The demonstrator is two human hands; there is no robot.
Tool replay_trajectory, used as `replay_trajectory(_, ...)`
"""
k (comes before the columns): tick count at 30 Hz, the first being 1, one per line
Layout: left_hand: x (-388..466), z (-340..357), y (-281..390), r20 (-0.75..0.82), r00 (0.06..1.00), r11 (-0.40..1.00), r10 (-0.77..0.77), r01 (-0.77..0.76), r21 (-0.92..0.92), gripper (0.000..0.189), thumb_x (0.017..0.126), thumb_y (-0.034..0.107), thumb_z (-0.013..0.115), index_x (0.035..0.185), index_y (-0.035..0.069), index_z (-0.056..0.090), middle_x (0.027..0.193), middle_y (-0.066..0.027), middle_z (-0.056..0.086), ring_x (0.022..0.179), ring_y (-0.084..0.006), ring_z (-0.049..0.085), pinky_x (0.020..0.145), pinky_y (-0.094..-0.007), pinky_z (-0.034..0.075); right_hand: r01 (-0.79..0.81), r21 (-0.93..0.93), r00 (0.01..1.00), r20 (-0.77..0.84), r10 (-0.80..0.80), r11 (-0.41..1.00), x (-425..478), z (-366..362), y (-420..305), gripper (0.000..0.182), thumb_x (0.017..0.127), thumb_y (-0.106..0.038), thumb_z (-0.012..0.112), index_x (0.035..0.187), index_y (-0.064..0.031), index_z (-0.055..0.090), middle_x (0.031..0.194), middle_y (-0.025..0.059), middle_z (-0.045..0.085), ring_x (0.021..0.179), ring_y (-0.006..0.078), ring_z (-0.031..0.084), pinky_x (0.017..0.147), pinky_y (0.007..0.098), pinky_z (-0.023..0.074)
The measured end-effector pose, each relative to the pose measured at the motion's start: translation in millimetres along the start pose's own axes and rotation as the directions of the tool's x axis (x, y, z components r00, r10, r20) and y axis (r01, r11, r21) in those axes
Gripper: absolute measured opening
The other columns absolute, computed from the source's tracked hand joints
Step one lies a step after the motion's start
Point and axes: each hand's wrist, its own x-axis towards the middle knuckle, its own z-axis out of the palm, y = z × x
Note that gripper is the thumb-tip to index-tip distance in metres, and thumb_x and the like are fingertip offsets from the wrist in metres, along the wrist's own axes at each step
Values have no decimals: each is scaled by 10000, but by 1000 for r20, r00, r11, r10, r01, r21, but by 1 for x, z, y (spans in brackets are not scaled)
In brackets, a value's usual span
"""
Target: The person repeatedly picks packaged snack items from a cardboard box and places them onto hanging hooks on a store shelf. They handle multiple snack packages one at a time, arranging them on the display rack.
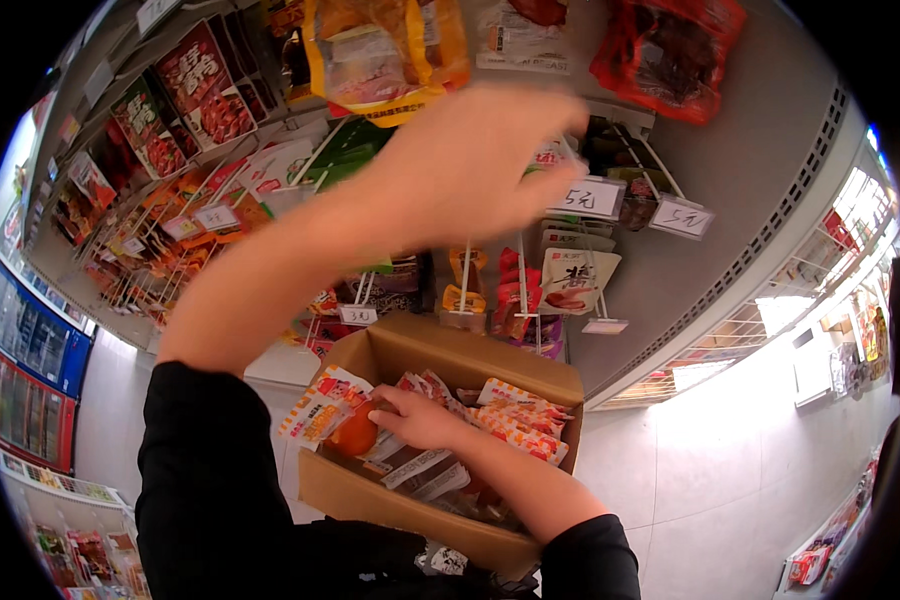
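My left hand [495, 161], blurred, is raised in front of the shelf's hooks, its fingertips beside a small packet [551, 156] and just above a handwritten price tag [592, 196]. Whether it grips the packet is unclear. Lower down, my right hand [416, 420] pinches a snack packet [319, 412] with orange and white striped edges, at the left side of an open cardboard box [382, 491]. More striped packets [521, 412] lie in the box, along with clear packets bearing white labels [420, 469].
Yellow [382, 60] and red [671, 52] vacuum packs hang above my left hand. Metal hooks with price tags jut out below it, holding pouches [577, 277]. Racks of packaged snacks [202, 97] line the left. A perforated shelf upright [727, 274] runs down the right.
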Motion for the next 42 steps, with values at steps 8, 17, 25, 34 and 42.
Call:
replay_trajectory(8,-228,-14,20,-52,861,854,-506,492,-167,175,872,191,728,948,37,695,765,-86,689,681,-170,690,582,-312,529,99,-249,995,54,-88,964,-8,-2,-36,269,989,-245,605,1177,-58,563,992,181,675,954,348,669,836,420,512)
replay_trajectory(17,-336,9,8,330,560,-241,-760,229,-943,759,999,615,457,1459,16,387,1397,-141,556,1217,-219,586,1006,-394,490,29,324,927,-363,96,946,-11,-47,-26,306,1010,-239,618,1233,-49,530,965,51,697,803,117,615,743,325,517)
replay_trajectory(25,-343,43,29,423,554,-91,-717,527,-845,562,975,130,654,1470,27,407,1427,-70,537,1288,-185,527,1085,-377,426,71,407,924,-370,93,911,-5,-45,-25,251,1038,-209,560,1211,-26,553,1142,79,684,1014,114,595,918,289,463)
replay_trajectory(34,-373,42,30,550,498,-210,-670,584,-784,503,965,203,672,1402,16,506,1334,-69,605,1210,-178,575,1033,-351,464,-270,-496,895,-445,25,825,-28,-110,5,359,944,-251,486,1198,-66,658,1081,218,695,1046,353,662,914,450,510)
replay_trajectory(42,-291,16,12,424,679,32,-599,550,-835,522,968,218,676,1401,-11,497,1379,-89,583,1270,-198,546,1092,-382,415,-491,-665,864,-291,410,562,-17,-101,17,431,908,-354,562,1238,-88,642,1154,222,691,1063,361,676,913,465,527)
